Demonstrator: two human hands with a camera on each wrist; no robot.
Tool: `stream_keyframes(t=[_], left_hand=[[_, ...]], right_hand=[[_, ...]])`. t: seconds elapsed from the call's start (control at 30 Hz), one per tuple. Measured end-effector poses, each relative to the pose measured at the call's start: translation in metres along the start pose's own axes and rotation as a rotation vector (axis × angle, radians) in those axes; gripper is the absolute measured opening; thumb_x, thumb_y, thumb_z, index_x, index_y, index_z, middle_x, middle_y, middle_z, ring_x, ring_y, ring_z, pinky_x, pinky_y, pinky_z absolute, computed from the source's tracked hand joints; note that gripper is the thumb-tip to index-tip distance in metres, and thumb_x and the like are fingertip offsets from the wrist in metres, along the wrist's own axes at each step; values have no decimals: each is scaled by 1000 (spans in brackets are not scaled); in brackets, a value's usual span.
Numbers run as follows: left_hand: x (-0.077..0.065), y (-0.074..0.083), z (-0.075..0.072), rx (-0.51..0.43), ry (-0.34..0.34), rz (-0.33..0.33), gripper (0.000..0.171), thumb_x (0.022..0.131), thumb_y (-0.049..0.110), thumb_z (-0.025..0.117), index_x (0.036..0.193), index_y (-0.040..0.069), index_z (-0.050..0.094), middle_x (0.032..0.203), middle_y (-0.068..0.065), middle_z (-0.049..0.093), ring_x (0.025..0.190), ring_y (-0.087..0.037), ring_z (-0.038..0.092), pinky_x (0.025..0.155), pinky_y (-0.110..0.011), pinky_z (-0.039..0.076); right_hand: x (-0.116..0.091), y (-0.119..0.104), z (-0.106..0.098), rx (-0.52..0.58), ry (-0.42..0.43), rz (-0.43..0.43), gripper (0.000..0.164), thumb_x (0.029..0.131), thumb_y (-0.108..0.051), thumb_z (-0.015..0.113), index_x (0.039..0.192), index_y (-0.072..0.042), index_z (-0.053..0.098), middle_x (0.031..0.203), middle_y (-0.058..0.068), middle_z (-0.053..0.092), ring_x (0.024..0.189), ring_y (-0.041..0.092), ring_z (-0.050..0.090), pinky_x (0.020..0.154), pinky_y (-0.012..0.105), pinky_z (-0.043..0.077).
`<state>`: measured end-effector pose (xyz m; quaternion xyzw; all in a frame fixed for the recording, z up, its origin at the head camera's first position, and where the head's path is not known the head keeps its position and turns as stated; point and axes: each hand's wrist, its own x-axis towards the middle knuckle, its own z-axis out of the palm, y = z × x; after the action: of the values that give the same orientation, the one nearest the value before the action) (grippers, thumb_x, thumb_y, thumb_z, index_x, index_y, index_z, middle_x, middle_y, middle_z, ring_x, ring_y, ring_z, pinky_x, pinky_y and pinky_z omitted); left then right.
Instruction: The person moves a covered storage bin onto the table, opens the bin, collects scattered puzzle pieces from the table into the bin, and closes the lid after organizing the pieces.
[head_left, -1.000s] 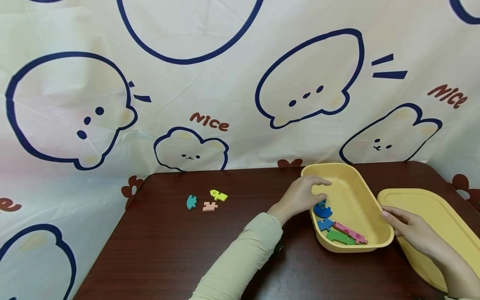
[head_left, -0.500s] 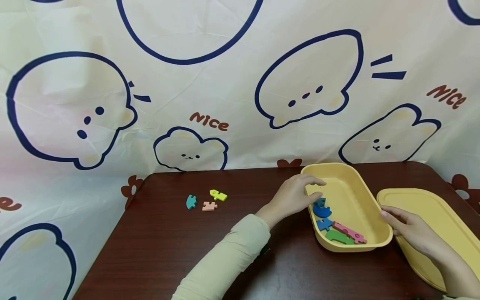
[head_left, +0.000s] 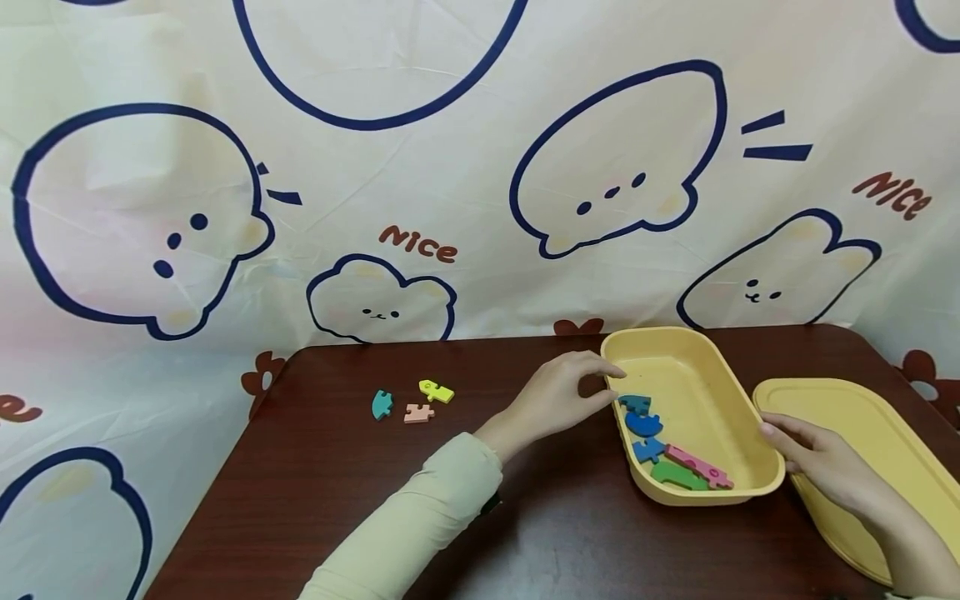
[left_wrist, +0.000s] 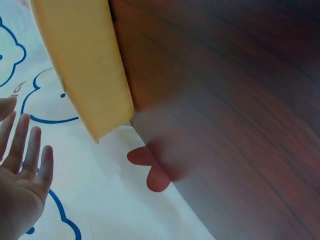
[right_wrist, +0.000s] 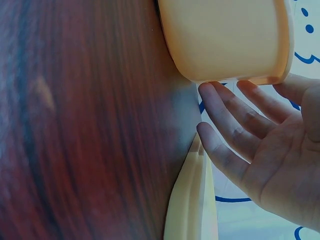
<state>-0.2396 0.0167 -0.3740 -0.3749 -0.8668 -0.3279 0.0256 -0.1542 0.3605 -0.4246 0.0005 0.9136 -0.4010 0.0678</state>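
Observation:
A deep yellow plastic box [head_left: 705, 392] holds several jigsaw puzzle pieces along its left side: a dark teal one [head_left: 636, 404], blue ones [head_left: 643, 424], a pink one [head_left: 697, 467] and a green one [head_left: 677, 475]. My left hand [head_left: 558, 393] is at the box's left rim, thumb and fingers apart with nothing between them; in the left wrist view its fingers are spread. On the other side, my right hand [head_left: 828, 462] rests its extended fingertips against the outer wall, thumb at the rim. The right wrist view shows these fingers [right_wrist: 235, 120] fairly straight.
A flat yellow lid [head_left: 862, 417] lies on the dark wooden table [head_left: 337, 500], right of the box and partly behind my right hand. Farther left are a teal piece [head_left: 382, 405], a yellow piece [head_left: 437, 392] and a peach piece [head_left: 418, 413]. A printed cloth [head_left: 480, 192] hangs behind.
My left hand has drawn back leftward, from over the box's inside to its left rim. More of the dark teal piece now shows. The right hand stays at the box.

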Motion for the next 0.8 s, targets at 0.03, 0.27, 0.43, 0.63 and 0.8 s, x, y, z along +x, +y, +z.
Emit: stream_keyframes(t=[0.03,0.27,0.43,0.63,0.8], left_hand=[[-2,-1,-1,2,0,2,26,95,24,70,121,19,70,120,8,66,115,-5,56,99,-20,42],[-13,-8,-9,-3,2,-21,28,94,24,71,121,20,71,117,9,66,110,-4,56,97,-22,45],[-19,-14,-14,11,18,6,26,94,24,71,120,19,71,116,9,67,110,-5,58,96,-23,46],[-32,-22,-20,22,4,3,26,93,23,72,119,19,71,116,8,67,112,-7,58,98,-25,46],[-41,-30,-27,26,-22,21,25,93,21,72,118,17,71,116,7,67,113,-8,58,99,-27,45]], right_hand=[[0,0,0,0,0,-1,61,108,-33,39,142,18,35,133,41,46,81,5,63,68,24,51],[-2,-1,0,-6,3,-7,59,109,-31,38,142,18,36,133,41,47,81,3,62,68,24,51],[-1,-2,-1,-2,4,-13,59,109,-31,38,142,18,36,133,41,46,81,3,62,68,24,51],[0,-1,0,-2,2,-6,59,109,-31,39,142,18,36,132,41,48,81,5,63,68,24,51],[-1,-1,0,0,-2,4,60,109,-32,38,142,18,35,132,40,48,81,6,64,68,24,51]])
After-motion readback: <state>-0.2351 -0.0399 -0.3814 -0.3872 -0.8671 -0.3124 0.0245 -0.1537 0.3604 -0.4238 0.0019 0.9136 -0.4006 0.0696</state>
